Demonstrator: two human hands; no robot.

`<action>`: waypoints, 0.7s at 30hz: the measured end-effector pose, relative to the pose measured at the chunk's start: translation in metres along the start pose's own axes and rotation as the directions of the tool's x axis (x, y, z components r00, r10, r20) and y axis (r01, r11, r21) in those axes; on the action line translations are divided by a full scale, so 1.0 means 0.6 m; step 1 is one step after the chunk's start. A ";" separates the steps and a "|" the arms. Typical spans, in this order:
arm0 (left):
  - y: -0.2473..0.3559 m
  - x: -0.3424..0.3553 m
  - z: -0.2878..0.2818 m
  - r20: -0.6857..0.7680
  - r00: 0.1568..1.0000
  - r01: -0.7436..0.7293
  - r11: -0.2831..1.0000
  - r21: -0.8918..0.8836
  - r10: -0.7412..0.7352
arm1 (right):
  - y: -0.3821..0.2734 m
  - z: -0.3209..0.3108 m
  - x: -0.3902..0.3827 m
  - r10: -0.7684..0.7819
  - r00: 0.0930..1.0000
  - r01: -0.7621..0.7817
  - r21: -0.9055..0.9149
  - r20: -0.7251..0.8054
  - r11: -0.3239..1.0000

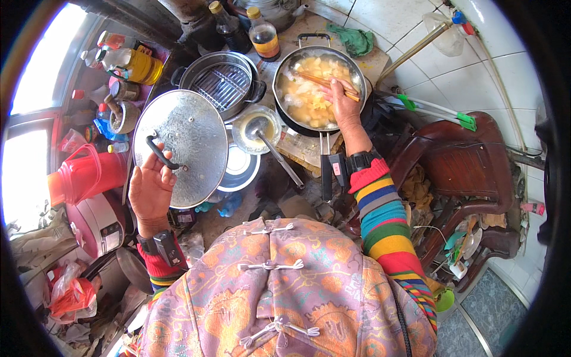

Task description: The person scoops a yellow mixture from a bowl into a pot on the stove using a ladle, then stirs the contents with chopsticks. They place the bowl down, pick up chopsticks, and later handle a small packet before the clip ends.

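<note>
Head view shows a wide pan [321, 52], well filled with pale yellow chunks of food [315, 110] in cloudy liquid. Over the right part of this pan is the right hand [343, 104], its fingers closed narrowly around wooden chopsticks [311, 78], which reach over the food. To the left of the pan and nearer to the body, the left hand [151, 185] holds a glass lid [196, 134] by its black handle, with fingers hooked around it and the palm rather open. This grip, in my judgement, is the weaker one: the lid is broad and looks wet, so if the handle turns in the fingers, it could swing and strike the bowl [238, 122] just left of the pan, where a ladle [278, 156] sticks out. Too quick stirring could push chunks over the pan's rim, and hot vapour (if the whitish haze is really steam) could burn the fingers. The pan's long handle [326, 178] points toward the body, beside the right wrist; a careless striped sleeve [383, 205] could knock it. Just behind the pan, on its right, a green cloth [352, 39] might scorch if heat reaches it.
</note>
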State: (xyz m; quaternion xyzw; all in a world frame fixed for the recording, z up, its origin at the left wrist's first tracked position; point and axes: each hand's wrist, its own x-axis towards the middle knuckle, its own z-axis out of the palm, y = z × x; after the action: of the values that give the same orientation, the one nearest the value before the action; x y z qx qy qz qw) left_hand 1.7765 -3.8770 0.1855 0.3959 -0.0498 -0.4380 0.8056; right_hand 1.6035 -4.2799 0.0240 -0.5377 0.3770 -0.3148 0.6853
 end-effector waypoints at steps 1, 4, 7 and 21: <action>0.000 -0.001 -0.001 0.003 1.000 0.001 1.000 0.009 -0.001 | -0.001 -0.002 -0.004 -0.049 0.998 0.050 -0.034 0.042 0.998; -0.002 -0.002 -0.004 0.004 1.000 0.006 1.000 0.000 -0.006 | -0.022 -0.022 -0.030 -0.093 0.993 0.102 -0.135 0.071 0.986; -0.003 -0.002 -0.007 -0.004 1.000 0.001 1.000 0.001 -0.001 | -0.063 -0.059 -0.052 -0.154 0.987 0.160 -0.175 0.049 0.971; 0.000 0.006 -0.007 0.010 1.000 0.006 1.000 0.016 -0.007 | -0.029 -0.168 -0.012 -0.078 0.976 0.009 -0.316 -0.205 0.949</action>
State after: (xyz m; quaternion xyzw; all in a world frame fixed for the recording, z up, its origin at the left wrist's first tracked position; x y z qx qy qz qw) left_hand 1.7804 -3.8771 0.1817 0.4005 -0.0560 -0.4421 0.8006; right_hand 1.5128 -4.3280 0.0284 -0.6106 0.4822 -0.3224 0.5392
